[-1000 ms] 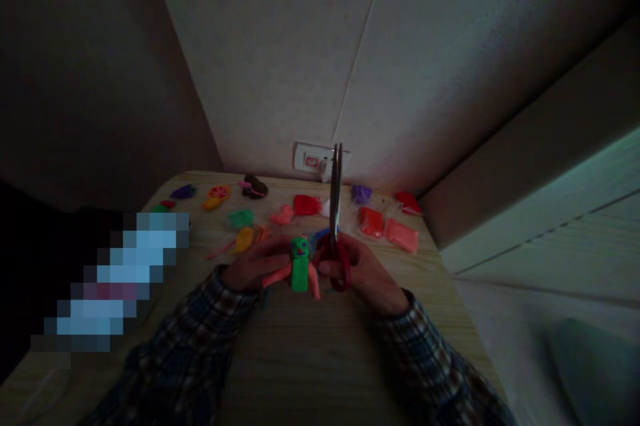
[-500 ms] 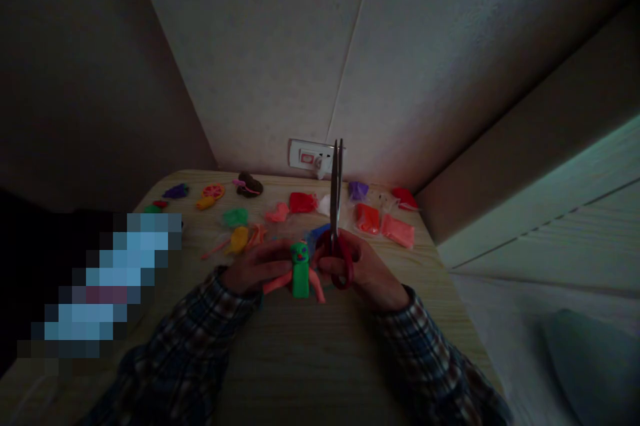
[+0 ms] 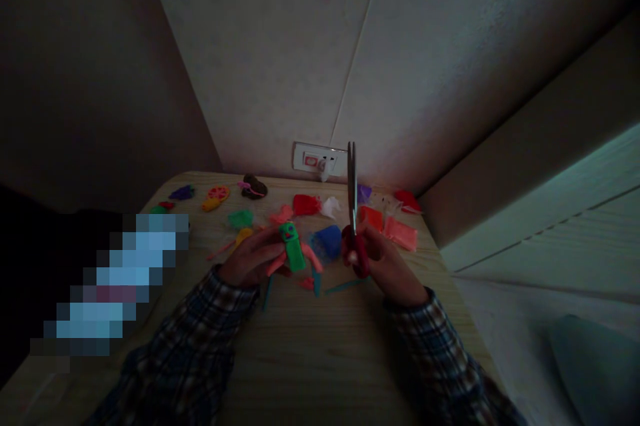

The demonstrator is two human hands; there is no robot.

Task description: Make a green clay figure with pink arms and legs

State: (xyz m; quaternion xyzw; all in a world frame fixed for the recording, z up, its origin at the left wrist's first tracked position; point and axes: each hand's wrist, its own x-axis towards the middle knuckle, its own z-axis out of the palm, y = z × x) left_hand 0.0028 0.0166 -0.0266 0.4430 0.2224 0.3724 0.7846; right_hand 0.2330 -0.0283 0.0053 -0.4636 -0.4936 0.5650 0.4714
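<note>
My left hand (image 3: 257,257) grips a clay figure (image 3: 295,255) from its left side. The figure has a green block body, a green head with small coloured face parts, and pink arms. My right hand (image 3: 383,263) is closed around red-handled scissors (image 3: 353,199), whose blades point up and stand slightly apart. Between the hands, a blue clay pack (image 3: 327,243) lies on the table. Thin teal modelling tools (image 3: 345,287) rest below it, partly hidden by the figure and my left hand.
Several clay packs, including a red one (image 3: 305,205) and a pink one (image 3: 401,233), lie across the wooden table (image 3: 310,359). Finished-looking clay pieces, such as a brown one (image 3: 254,187), sit along the back. A wall socket (image 3: 320,159) is behind. Pixelated blue area (image 3: 117,279) at left.
My hands have moved apart. The scissors went right, away from the figure, which shifted left and up and now tilts. The blue pack and teal tools have come into view.
</note>
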